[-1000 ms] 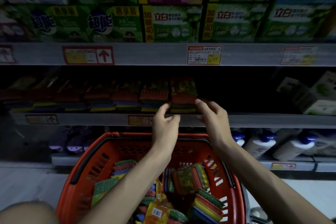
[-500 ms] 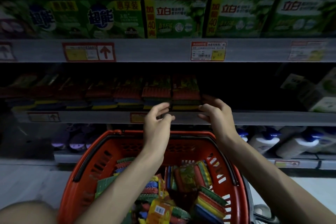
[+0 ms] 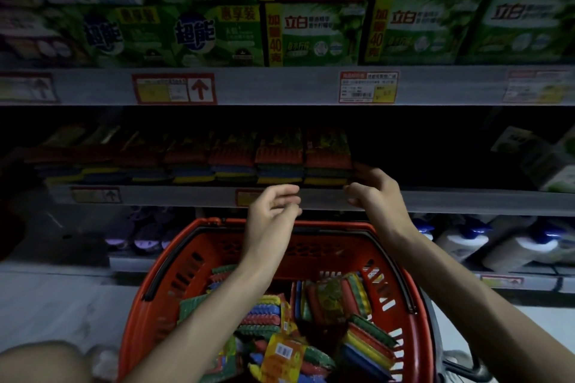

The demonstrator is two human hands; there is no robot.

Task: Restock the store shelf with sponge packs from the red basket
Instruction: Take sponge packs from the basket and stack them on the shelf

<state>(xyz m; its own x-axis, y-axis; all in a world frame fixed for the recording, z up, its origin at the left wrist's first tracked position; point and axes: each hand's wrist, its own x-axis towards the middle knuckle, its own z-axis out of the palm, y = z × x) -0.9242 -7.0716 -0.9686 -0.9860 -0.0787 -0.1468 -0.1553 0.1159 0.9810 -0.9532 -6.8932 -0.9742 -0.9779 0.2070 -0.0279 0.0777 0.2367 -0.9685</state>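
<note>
On the top shelf, far and above the hands, stand green detergent boxes (image 3: 199,34) printed 超能 and 惠享装. To their right are boxes (image 3: 314,31) printed 立白, each with a yellow side band reading 加量40克. The shelf edge below carries a price label with a red upward arrow (image 3: 174,88) and a red-and-white price label (image 3: 368,87); their small print is illegible.

On the dim middle shelf (image 3: 466,200), a row of sponge packs (image 3: 233,158) stands side by side. Each pack shows stacked red, green, blue and yellow layers under a printed header.

Rightmost pack (image 3: 328,158): ends the row.

Right hand (image 3: 376,193): just beside this pack at the shelf edge, fingers loosely curved and holding nothing. Contact with the pack cannot be determined.

Left hand (image 3: 270,211): in front of the shelf edge, above the basket, fingers loosely curled and empty.

Red basket (image 3: 320,255): near, below both forearms. It holds more loose sponge packs (image 3: 326,295), one showing a yellow barcode label (image 3: 284,351).

White bottles with blue caps (image 3: 522,246) lie on the bottom shelf at right.
</note>
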